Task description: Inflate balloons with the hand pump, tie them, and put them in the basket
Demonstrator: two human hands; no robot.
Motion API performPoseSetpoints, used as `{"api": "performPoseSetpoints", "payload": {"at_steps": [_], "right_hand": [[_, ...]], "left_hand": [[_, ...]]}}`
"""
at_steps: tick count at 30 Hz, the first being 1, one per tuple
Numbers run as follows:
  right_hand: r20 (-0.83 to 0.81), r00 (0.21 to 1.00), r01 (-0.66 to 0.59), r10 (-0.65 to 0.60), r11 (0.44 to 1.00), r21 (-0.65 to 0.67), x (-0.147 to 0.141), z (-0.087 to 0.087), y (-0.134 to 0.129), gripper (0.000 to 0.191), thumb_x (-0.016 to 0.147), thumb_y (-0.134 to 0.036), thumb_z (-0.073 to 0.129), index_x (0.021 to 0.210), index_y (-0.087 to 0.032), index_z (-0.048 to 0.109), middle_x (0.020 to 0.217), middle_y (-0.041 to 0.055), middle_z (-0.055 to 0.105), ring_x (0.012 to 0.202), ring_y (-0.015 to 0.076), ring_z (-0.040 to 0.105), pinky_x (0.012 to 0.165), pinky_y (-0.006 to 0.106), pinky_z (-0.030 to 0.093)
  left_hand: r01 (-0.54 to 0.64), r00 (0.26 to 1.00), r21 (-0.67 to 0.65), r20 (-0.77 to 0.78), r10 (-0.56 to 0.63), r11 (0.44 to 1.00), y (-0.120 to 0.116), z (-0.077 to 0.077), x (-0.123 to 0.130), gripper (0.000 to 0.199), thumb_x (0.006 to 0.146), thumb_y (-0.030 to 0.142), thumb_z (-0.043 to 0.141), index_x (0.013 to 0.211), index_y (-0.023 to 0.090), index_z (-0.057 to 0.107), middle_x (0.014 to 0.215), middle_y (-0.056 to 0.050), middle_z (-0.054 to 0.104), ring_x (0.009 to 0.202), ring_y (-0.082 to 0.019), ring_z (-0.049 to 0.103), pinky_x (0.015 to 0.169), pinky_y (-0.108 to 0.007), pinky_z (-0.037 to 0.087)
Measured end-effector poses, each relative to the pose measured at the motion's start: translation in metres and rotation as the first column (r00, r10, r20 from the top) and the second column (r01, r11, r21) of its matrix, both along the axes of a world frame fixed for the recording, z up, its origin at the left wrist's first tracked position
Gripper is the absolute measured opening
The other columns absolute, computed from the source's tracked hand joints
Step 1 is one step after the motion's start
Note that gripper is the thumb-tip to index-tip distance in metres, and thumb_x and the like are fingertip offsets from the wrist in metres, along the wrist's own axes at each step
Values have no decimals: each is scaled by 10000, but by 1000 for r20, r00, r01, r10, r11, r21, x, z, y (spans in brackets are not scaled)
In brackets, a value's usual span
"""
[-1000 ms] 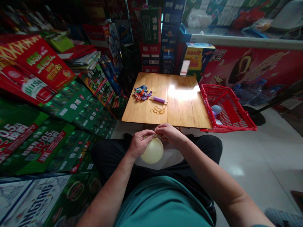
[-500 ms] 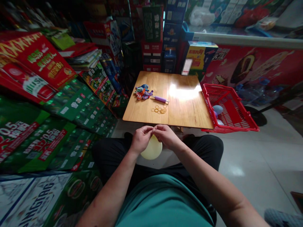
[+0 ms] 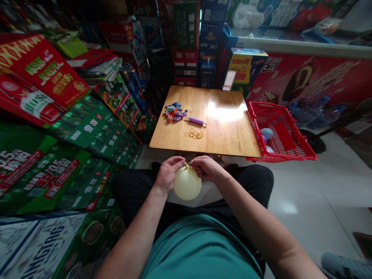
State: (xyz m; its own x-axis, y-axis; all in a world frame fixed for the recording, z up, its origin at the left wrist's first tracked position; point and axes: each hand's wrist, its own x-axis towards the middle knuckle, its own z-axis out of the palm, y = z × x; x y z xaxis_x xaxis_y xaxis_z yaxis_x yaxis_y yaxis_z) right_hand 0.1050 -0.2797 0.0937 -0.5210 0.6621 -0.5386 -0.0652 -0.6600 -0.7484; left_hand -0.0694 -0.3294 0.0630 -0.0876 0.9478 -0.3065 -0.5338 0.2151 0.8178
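Note:
A pale yellow inflated balloon (image 3: pixel 187 185) hangs between my knees, just below the table's front edge, with its neck upward. My left hand (image 3: pixel 169 173) pinches the balloon's neck between thumb and fingers. On the other side my right hand (image 3: pixel 207 167) is closed in a pinch on a thin yellowish rubber band (image 3: pixel 189 163), which stretches from the neck to its fingertips. Several more rubber bands (image 3: pixel 199 135) lie on the wooden table (image 3: pixel 226 135). Beyond them are a purple-handled balloon pump (image 3: pixel 196 121) and a pile of colourful wrapped pieces (image 3: pixel 175 112).
To the right of the table stands a red basket (image 3: pixel 299 145) holding a few balloons (image 3: pixel 266 133). Stacked green beer cartons (image 3: pixel 72 166) crowd the left side. A yellow and blue box (image 3: pixel 244 68) and a freezer (image 3: pixel 290 77) stand behind.
My hands have drawn slightly apart at the neck, and a stretched strand now shows between them. More of the balloon is visible, a little lower.

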Motion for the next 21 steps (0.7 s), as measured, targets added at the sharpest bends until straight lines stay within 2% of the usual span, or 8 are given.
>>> {"api": "performPoseSetpoints", "payload": {"at_steps": [1, 3, 5, 7, 9, 11, 15, 21], "right_hand": [[0, 1000, 3, -3, 1000, -14, -1, -3, 2, 191, 653, -203, 710, 590, -173, 532, 521, -46, 435, 436, 53, 299, 402, 213, 194], [-7, 1000, 4, -4, 999, -37, -4, -8, 5, 174, 656, -186, 691, 583, -166, 534, 536, -33, 458, 437, 54, 319, 394, 210, 223], [-23, 1000, 8, -9, 998, -55, -8, -12, 6, 116, 663, -164, 675, 612, -149, 571, 566, -17, 497, 448, 61, 356, 394, 207, 265], [-46, 999, 11, -14, 998, -66, -10, -13, 6, 75, 682, -153, 675, 653, -133, 609, 599, -4, 532, 465, 68, 393, 403, 205, 310], [-70, 997, 13, -18, 997, -75, -10, -14, 5, 62, 705, -154, 688, 696, -121, 636, 621, 2, 555, 474, 69, 412, 414, 203, 340], [-88, 996, 15, -23, 996, -83, -9, -13, 4, 66, 714, -150, 697, 709, -119, 640, 609, -3, 551, 472, 69, 418, 421, 201, 352], [-116, 993, 11, -22, 996, -89, -6, -13, 1, 96, 718, -152, 726, 704, -126, 635, 555, -21, 523, 458, 73, 431, 434, 202, 362], [-143, 989, 21, -29, 998, -62, -4, -16, -4, 176, 710, -216, 819, 755, -123, 678, 577, -21, 568, 467, 67, 473, 450, 187, 381]], "left_hand": [[7, 998, 33, -54, -5, 999, -1, 0, 2, 279, 678, 293, 958, 882, 184, 801, 819, -35, 770, 698, -144, 684, 676, -260, 535], [59, 965, 147, -262, -18, 987, -3, 2, 4, 207, 745, 302, 915, 888, 185, 822, 870, -58, 778, 782, -172, 703, 735, -276, 542], [118, 865, 253, -501, 26, 960, -4, 4, 3, 180, 807, 318, 866, 935, 196, 831, 927, -69, 781, 864, -200, 713, 800, -301, 547], [122, 771, 303, -628, 101, 945, -5, 5, 0, 202, 824, 327, 850, 985, 208, 820, 938, -59, 777, 876, -204, 709, 816, -312, 549], [119, 736, 311, -665, 126, 943, -6, 5, -4, 202, 826, 337, 849, 976, 209, 805, 923, -50, 772, 857, -201, 708, 807, -311, 551], [167, 740, 299, -668, 81, 940, -8, 4, -7, 182, 842, 342, 834, 958, 206, 802, 945, -59, 781, 889, -212, 720, 829, -318, 556], [217, 812, 258, -583, -27, 941, -10, 1, -10, 186, 869, 337, 801, 996, 202, 812, 999, -82, 799, 934, -234, 739, 864, -340, 570], [164, 854, 229, -520, -21, 960, -11, 2, -5, 166, 811, 314, 854, 907, 189, 802, 922, -76, 786, 857, -213, 727, 819, -309, 566]]}}
